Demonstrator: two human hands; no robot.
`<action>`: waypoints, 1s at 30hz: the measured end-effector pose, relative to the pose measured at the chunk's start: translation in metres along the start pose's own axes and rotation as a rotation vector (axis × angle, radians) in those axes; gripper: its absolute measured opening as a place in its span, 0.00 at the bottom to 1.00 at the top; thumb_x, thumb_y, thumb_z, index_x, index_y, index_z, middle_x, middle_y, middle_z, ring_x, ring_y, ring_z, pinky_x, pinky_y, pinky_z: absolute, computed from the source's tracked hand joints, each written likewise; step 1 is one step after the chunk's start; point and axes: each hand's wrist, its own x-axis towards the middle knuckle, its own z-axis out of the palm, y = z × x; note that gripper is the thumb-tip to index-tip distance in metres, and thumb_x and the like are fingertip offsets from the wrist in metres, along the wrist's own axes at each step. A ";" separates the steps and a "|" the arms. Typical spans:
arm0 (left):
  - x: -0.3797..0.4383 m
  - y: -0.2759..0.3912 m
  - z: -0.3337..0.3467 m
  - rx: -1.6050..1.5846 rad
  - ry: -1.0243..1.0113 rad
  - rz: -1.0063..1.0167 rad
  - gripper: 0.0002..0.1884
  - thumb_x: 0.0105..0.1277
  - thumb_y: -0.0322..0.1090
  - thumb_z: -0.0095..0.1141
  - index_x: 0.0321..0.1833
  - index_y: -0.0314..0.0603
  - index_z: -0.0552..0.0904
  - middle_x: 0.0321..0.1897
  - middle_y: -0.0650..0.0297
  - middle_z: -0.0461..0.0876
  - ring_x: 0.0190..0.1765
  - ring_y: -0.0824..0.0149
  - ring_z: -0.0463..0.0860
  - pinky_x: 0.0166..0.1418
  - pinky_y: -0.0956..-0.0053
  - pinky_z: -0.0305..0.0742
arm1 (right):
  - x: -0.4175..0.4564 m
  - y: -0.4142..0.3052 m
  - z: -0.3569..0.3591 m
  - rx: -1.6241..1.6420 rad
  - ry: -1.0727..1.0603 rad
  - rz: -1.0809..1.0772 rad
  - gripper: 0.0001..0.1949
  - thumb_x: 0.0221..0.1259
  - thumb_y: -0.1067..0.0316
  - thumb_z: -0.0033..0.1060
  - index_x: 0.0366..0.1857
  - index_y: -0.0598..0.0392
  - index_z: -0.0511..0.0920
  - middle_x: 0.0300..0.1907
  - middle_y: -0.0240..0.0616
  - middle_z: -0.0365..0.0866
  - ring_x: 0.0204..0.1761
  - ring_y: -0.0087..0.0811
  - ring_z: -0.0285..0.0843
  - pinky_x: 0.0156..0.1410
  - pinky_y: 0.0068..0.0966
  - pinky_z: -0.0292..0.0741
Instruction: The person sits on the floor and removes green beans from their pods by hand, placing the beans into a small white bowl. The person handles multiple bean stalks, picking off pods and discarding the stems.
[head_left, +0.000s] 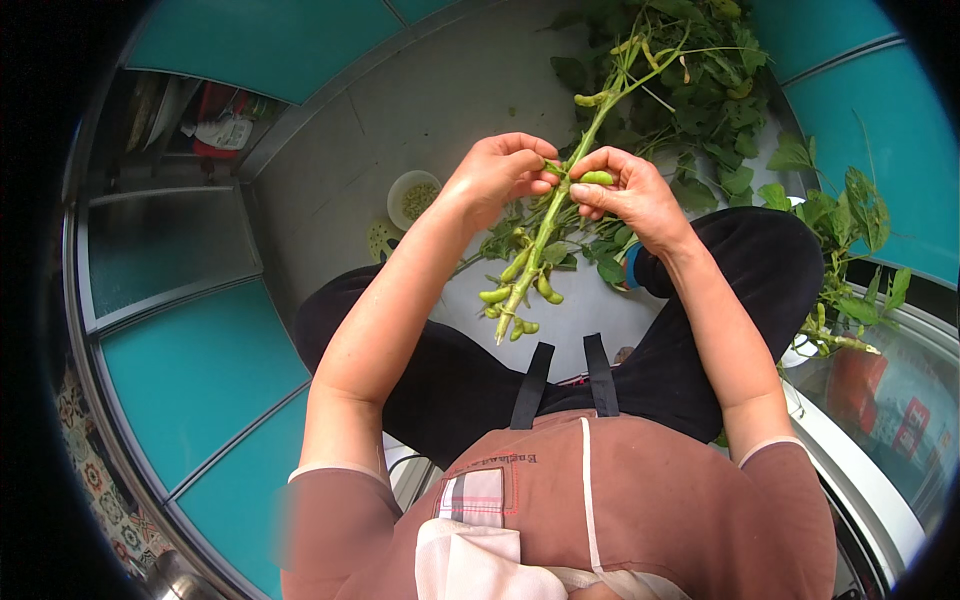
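A green soybean stalk (551, 214) stretches between my hands, its cut end tilted toward my lap. Plump green pods (516, 265) hang in clusters along the lower part, with a few yellowing ones near the top. My left hand (506, 174) pinches a small green piece at the stalk's left side; whether that is a pod or a stem is unclear. On the other side, my right hand (630, 193) grips a green pod (597, 178) between thumb and fingers, close against the stalk.
Leafy cut soybean plants (697, 127) are heaped on the grey floor ahead. A white bowl (395, 196) of pale green pieces stands left of my hands, beside a yellow-green clog (381, 238). Turquoise cabinets (195, 360) line both sides. Another leafy stalk (844, 341) lies at right, near a glass-fronted appliance (900, 397).
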 end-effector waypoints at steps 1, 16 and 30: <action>0.000 0.000 -0.002 -0.014 0.001 0.003 0.07 0.63 0.26 0.48 0.41 0.33 0.77 0.33 0.62 0.79 0.33 0.76 0.79 0.38 0.85 0.76 | 0.000 0.000 0.000 0.031 -0.022 0.001 0.08 0.55 0.71 0.61 0.39 0.58 0.76 0.28 0.29 0.77 0.28 0.16 0.74 0.35 0.13 0.73; -0.013 0.019 -0.010 0.111 0.049 0.198 0.10 0.59 0.32 0.59 0.42 0.38 0.79 0.33 0.66 0.80 0.33 0.77 0.78 0.38 0.85 0.75 | -0.002 0.000 0.007 -0.714 0.246 -0.747 0.11 0.53 0.73 0.60 0.41 0.54 0.80 0.35 0.31 0.75 0.32 0.21 0.75 0.36 0.17 0.73; -0.026 0.015 0.013 0.259 -0.106 0.231 0.12 0.57 0.35 0.62 0.40 0.36 0.78 0.33 0.65 0.80 0.35 0.77 0.77 0.38 0.83 0.74 | 0.000 -0.008 0.002 -0.282 0.030 -0.233 0.06 0.53 0.72 0.62 0.32 0.59 0.78 0.28 0.30 0.81 0.32 0.16 0.76 0.38 0.15 0.73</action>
